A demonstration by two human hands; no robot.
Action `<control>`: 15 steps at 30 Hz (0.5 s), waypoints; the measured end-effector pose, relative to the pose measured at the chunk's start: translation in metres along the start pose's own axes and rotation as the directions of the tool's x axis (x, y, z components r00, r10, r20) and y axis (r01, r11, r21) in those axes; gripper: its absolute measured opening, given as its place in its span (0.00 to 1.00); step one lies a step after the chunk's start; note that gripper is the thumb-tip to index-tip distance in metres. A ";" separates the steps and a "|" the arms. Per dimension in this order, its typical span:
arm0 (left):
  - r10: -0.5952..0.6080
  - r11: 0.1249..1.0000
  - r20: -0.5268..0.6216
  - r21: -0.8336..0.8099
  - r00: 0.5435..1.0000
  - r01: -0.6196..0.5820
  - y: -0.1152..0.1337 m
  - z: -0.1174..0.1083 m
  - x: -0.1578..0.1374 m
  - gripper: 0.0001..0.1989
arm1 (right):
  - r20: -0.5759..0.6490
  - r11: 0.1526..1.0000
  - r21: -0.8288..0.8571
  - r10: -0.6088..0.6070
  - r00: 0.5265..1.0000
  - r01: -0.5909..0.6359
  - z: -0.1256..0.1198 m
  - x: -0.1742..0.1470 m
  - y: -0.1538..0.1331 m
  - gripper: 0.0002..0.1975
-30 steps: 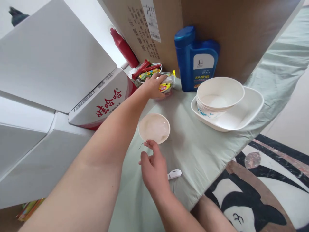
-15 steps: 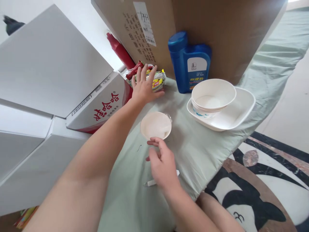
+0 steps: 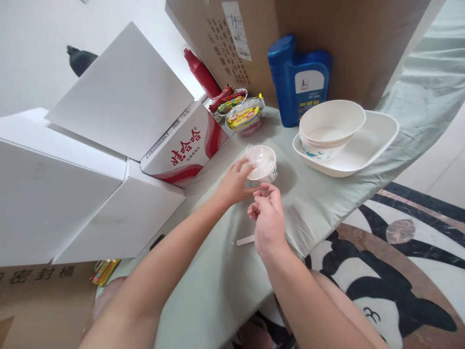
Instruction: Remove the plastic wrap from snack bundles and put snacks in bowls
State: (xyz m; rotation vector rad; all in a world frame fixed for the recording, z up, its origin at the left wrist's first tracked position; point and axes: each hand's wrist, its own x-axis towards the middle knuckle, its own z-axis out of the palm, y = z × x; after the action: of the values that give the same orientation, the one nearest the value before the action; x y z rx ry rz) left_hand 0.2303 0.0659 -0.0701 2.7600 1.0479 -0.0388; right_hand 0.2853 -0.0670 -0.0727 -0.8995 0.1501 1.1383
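A small white paper bowl (image 3: 271, 170) with a printed side stands on the green cloth, with clear plastic showing in and over its mouth. My left hand (image 3: 236, 183) is at the bowl's near left rim, fingers apart and fingertips over the edge; whether they touch it I cannot tell. Just below the bowl is my right hand (image 3: 269, 215), fingers curled together close to the left thumb. Anything between those fingers is too small to make out. A slim white cutter-like tool (image 3: 245, 240) lies on the cloth, partly behind the right hand.
Behind the bowl are bowls of wrapped snacks (image 3: 244, 117), a red bottle (image 3: 201, 72) and a blue oil jug (image 3: 301, 89). Stacked paper bowls (image 3: 327, 128) sit in a white tray (image 3: 381, 131) at right. An open white carton (image 3: 187, 145) stands left; a large brown box (image 3: 348, 43) is behind.
My left hand has come back from the wrapped snacks to the small bowl. My right hand stays below the bowl, its fingers more curled. The view has shifted.
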 end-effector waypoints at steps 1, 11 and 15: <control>-0.063 0.998 -0.061 -0.013 0.996 0.063 0.008 0.005 0.010 0.29 | -0.010 0.999 0.024 0.027 1.000 -0.027 -0.001 0.000 -0.002 0.19; -0.321 0.947 -0.254 -0.064 0.912 0.315 0.028 0.005 0.125 0.23 | -0.016 0.994 0.018 0.111 0.994 -0.110 -0.007 0.010 -0.017 0.16; -0.369 0.929 -0.286 -0.072 0.884 0.364 0.026 0.004 0.153 0.21 | -0.011 0.988 0.015 0.152 0.988 -0.152 -0.009 0.014 -0.017 0.15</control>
State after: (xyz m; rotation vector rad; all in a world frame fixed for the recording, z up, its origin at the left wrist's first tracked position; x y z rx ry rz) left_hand 0.3626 0.1464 -0.0832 2.5606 1.6285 0.3388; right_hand 0.3092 -0.0655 -0.0769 -0.8939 0.2394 1.2719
